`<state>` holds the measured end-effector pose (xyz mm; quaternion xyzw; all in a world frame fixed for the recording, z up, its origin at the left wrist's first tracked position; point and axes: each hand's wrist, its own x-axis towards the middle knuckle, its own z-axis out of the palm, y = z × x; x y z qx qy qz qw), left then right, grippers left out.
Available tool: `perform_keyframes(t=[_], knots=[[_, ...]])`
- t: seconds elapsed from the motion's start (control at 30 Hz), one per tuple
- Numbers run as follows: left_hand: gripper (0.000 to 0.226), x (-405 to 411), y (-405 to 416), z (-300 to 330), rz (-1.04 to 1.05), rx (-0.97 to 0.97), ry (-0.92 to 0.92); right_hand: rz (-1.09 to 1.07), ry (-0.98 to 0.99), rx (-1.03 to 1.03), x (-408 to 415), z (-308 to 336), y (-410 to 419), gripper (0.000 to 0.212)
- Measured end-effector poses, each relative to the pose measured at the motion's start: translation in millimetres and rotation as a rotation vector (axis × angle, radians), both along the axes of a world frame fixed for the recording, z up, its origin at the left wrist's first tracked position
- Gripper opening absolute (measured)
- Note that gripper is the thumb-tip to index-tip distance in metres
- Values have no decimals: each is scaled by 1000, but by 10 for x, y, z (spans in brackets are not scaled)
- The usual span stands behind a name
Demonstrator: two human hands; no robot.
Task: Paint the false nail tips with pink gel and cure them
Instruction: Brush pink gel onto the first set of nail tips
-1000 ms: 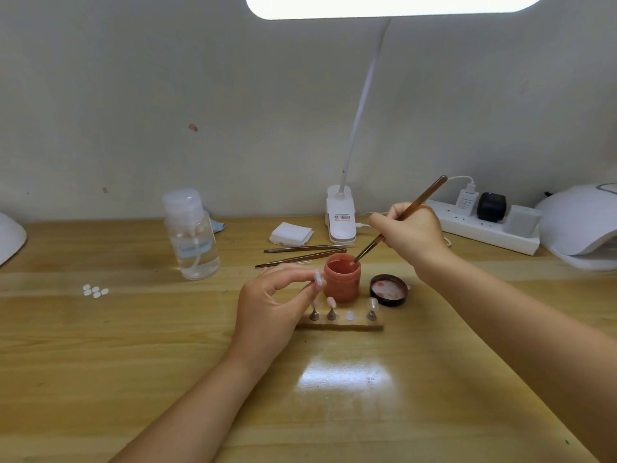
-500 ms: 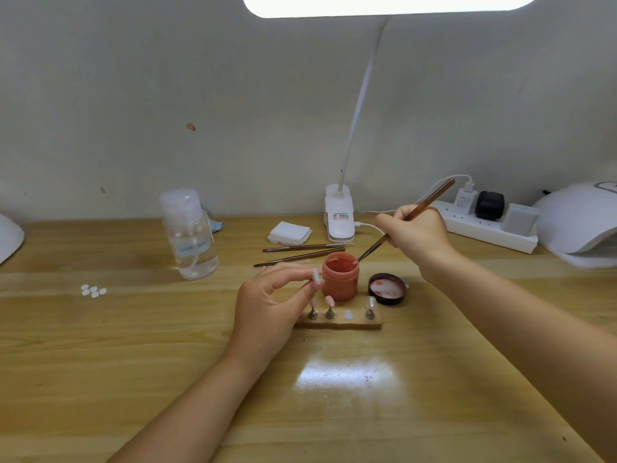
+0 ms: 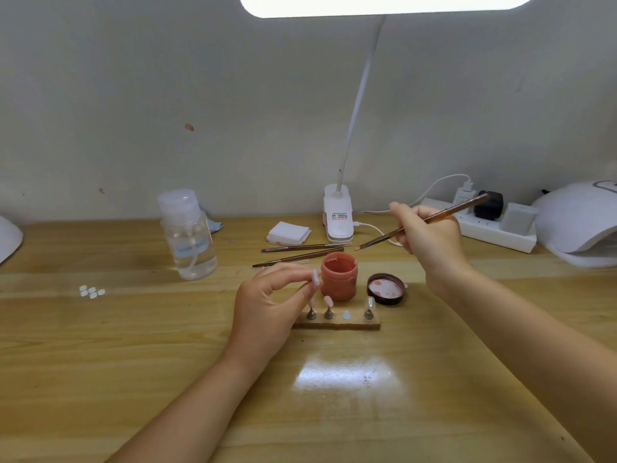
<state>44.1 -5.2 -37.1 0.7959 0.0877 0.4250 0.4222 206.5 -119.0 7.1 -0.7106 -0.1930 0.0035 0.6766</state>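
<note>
- The right hand [image 3: 430,235] has its fingers closed round a brush [image 3: 424,222], whose pink-tinged tip hangs in the air just above and behind the open gel jar [image 3: 339,277]. A loaded tip carried across to the nail could drip onto the bench [image 3: 133,362] or onto the holder block [image 3: 337,324] in front of the jar.
- The left hand [image 3: 267,312] pinches one unpainted nail tip [image 3: 315,277] between thumb and forefinger, just left of the jar's rim. That pinch covers little of so small a piece; brush pressure could twist or flick it loose, and wet gel could smear onto the fingers.
- In front of the jar, the block carries a pink tip [image 3: 328,300] on its stand, a clear tip [image 3: 370,304] on another stand further right, and one stand half hidden by the left hand. The left hand works right beside them, so a stray knuckle could knock a coated tip or mar its surface.
- The jar stands uncapped, its lid [image 3: 386,289] lying face up just right of it; a swing of either forearm might tip the jar.
- The curing lamp [image 3: 581,222] sits far right of the jar, so each wet tip faces a long carry.
</note>
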Motion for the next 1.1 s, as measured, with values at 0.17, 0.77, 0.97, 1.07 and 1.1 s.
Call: perform_keyframes(t=[0.17,0.77,0.97,1.07,1.1], knots=[[25,9,2,-8,-1,-4,1,176,-116,134,-410,-135,-91,42],[17,16,-8,-31,14,-18,21,135,-941,58,-707,-520,-105,48],[20,7,-17,-16,10,-11,25,98,-972,42,-678,-561,-91,47],[20,5,-15,-15,7,-15,25,91,-999,29,-665,-572,-83,46],[19,6,-15,-16,6,-20,27,88,-1004,26,-662,-574,-80,47]])
